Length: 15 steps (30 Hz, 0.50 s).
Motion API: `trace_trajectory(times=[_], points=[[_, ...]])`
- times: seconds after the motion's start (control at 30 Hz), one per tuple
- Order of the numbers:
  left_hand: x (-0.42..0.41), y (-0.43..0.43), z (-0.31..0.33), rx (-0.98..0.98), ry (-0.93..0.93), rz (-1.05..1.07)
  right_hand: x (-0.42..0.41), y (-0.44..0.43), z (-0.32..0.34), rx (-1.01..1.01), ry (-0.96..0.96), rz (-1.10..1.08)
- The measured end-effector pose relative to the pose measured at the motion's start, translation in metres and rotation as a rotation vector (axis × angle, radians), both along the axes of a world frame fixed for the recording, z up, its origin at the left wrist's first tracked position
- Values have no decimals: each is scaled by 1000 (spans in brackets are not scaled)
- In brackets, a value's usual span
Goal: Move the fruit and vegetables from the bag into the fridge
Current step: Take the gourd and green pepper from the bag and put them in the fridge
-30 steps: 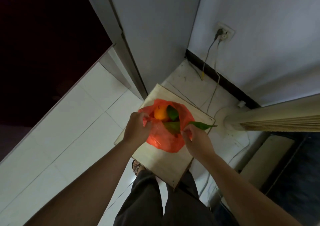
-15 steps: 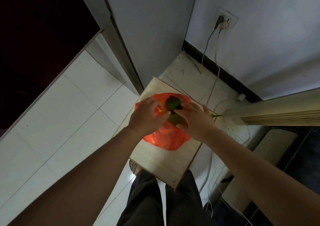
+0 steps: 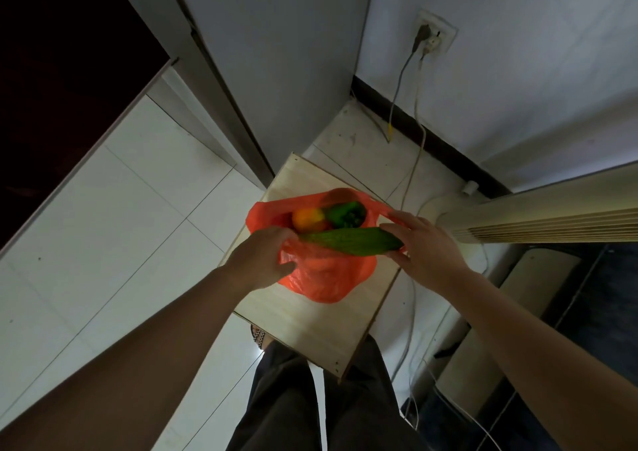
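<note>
An orange-red plastic bag (image 3: 324, 278) sits on a small pale wooden stand (image 3: 310, 326) in front of me. Inside it lie an orange (image 3: 308, 218) and a green pepper (image 3: 345, 214). A long green cucumber (image 3: 352, 242) lies across the bag's mouth. My left hand (image 3: 262, 257) grips the bag's near left rim. My right hand (image 3: 424, 247) holds the cucumber's right end between fingers and thumb, against the bag's right handle. A tall grey appliance (image 3: 293, 71), closed, stands just behind the stand.
A cream ribbed unit (image 3: 552, 223) juts in from the right, close to my right hand. Cables (image 3: 414, 160) run from a wall socket (image 3: 435, 36) down across the floor. White floor tiles (image 3: 121, 226) spread to the left. My legs (image 3: 324, 399) are below the stand.
Both hands were together at the bag's mouth. My right hand has since moved right, drawing the cucumber up across the opening, and the orange and pepper now show.
</note>
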<state>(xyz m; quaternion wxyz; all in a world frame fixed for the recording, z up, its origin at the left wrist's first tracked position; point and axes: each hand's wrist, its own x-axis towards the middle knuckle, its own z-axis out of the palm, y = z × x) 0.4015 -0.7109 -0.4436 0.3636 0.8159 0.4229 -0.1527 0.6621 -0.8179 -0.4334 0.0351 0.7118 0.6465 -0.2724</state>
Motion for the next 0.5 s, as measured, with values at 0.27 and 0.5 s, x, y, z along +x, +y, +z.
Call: trace_trajectory(times=[0.27,0.5], points=[[78,-9,5,218,-81,39,14,-11,-2,22,85,-83],[123,-28,-6,27,-167,8,27,-18,-8,56,139,-179]])
